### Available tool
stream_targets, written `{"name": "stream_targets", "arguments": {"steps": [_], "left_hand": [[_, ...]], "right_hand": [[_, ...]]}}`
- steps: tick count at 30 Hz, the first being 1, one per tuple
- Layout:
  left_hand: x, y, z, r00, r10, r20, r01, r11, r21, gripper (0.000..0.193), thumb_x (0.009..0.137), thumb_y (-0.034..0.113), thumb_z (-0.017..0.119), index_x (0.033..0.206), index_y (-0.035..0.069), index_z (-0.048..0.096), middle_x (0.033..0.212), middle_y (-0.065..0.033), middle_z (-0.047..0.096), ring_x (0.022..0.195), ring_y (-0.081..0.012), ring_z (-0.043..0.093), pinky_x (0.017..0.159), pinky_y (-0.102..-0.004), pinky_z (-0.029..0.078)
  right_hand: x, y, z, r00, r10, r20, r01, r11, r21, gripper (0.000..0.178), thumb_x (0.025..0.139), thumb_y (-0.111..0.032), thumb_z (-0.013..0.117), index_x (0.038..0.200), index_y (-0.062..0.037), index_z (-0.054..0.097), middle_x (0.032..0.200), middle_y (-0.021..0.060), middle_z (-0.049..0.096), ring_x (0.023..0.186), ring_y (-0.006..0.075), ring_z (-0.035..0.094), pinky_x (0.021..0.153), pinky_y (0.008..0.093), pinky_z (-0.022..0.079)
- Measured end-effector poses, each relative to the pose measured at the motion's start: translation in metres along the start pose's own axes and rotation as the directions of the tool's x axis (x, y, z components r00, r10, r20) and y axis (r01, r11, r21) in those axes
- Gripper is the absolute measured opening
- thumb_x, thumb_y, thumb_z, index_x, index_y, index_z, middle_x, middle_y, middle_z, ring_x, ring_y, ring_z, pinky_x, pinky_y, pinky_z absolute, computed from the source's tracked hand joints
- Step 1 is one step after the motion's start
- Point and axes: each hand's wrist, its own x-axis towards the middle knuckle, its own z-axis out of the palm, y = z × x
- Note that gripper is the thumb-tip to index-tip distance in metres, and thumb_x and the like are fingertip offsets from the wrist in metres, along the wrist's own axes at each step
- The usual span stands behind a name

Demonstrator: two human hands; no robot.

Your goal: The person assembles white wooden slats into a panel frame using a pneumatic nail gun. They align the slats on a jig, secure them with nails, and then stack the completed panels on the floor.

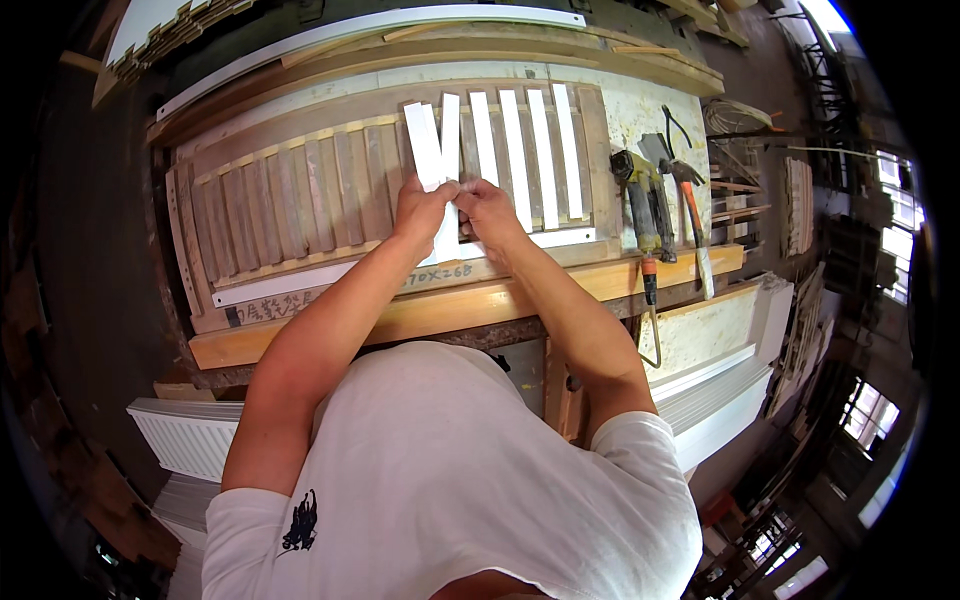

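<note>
While your forearms reach away from you over the workbench [330,335], both hands meet at the middle of the slatted wooden jig [300,195]. Your left hand [423,208] is closed around a small bundle of white slats [425,145], which fan out from its far side and tilt a little to the left. Your right hand [487,210] sits just beside it, touching, fingers pinched on the near end of one upright white slat [450,150] that runs between the two hands and shows again below them. How tightly each finger bears down, you cannot tell. To the right of your grip, four more white slats [525,150] lie seated in the jig's grooves, side by side. Further right on the bench lie a nail gun [640,195] and a hammer with an orange handle [692,205].
</note>
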Motion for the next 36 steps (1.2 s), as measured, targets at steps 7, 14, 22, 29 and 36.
{"name": "stream_targets", "arguments": {"steps": [7, 14, 22, 29, 36], "left_hand": [[0.001, 0.011, -0.022, 0.996, 0.057, -0.062, -0.048, 0.99, 0.135, 0.028, 0.079, 0.008, 0.064, 0.105, -0.001, 0.056, 0.093, -0.0093, 0.063, 0.084, -0.0171, 0.06, 0.076, -0.0332, 0.048], [-0.002, 0.015, -0.03, 0.998, -0.02, -0.065, 0.02, 1.0, 0.004, 0.024, 0.078, 0.009, 0.063, 0.099, -0.001, 0.057, 0.086, -0.0064, 0.061, 0.075, -0.0153, 0.057, 0.068, -0.0312, 0.047], [-0.004, 0.005, -0.049, 0.992, 0.105, -0.066, -0.096, 0.987, 0.131, 0.036, 0.078, 0.007, 0.061, 0.112, -0.003, 0.055, 0.093, -0.0084, 0.063, 0.083, -0.0183, 0.059, 0.074, -0.0318, 0.049], [0.007, 0.007, -0.058, 0.911, 0.411, -0.038, -0.254, 0.631, 0.733, 0.079, 0.081, 0.013, 0.064, 0.147, -0.001, 0.021, 0.136, -0.0256, 0.037, 0.123, -0.0406, 0.044, 0.105, -0.0421, 0.037], [0.007, 0.012, -0.054, 0.859, 0.484, 0.167, -0.331, 0.274, 0.903, 0.065, 0.082, 0.014, 0.063, 0.137, -0.007, 0.036, 0.138, -0.0216, 0.035, 0.127, -0.0401, 0.039, 0.103, -0.0451, 0.038]], "right_hand": [[0.006, -0.002, -0.007, 0.855, -0.517, 0.037, 0.324, 0.476, -0.818, 0.034, 0.088, -0.016, 0.056, 0.12, -0.005, 0.057, 0.086, 0.0174, 0.064, 0.079, 0.0358, 0.063, 0.069, 0.0448, 0.05], [-0.008, -0.003, -0.003, 0.875, -0.456, 0.165, 0.387, 0.452, -0.804, 0.03, 0.093, -0.024, 0.054, 0.115, -0.0032, 0.061, 0.075, 0.0109, 0.061, 0.072, 0.0277, 0.062, 0.064, 0.0404, 0.049], [0.007, 0.022, 0.03, 0.964, -0.257, 0.069, 0.264, 0.893, -0.366, 0.015, 0.095, -0.017, 0.053, 0.1, -0.0029, 0.056, 0.069, 0.0102, 0.06, 0.055, 0.0219, 0.055, 0.051, 0.034, 0.044], [0.012, -0.016, 0.042, 0.848, -0.482, 0.223, 0.413, 0.335, -0.847, 0.047, 0.09, -0.018, 0.049, 0.135, -0.0031, 0.045, 0.085, 0.0202, 0.066, 0.075, 0.0385, 0.064, 0.066, 0.0488, 0.05], [0.007, -0.006, 0.04, 0.861, -0.367, 0.352, 0.419, 0.12, -0.9, 0.051, 0.091, -0.022, 0.049, 0.136, 0.0018, 0.042, 0.097, 0.0171, 0.066, 0.084, 0.0348, 0.064, 0.066, 0.0464, 0.052]]}}
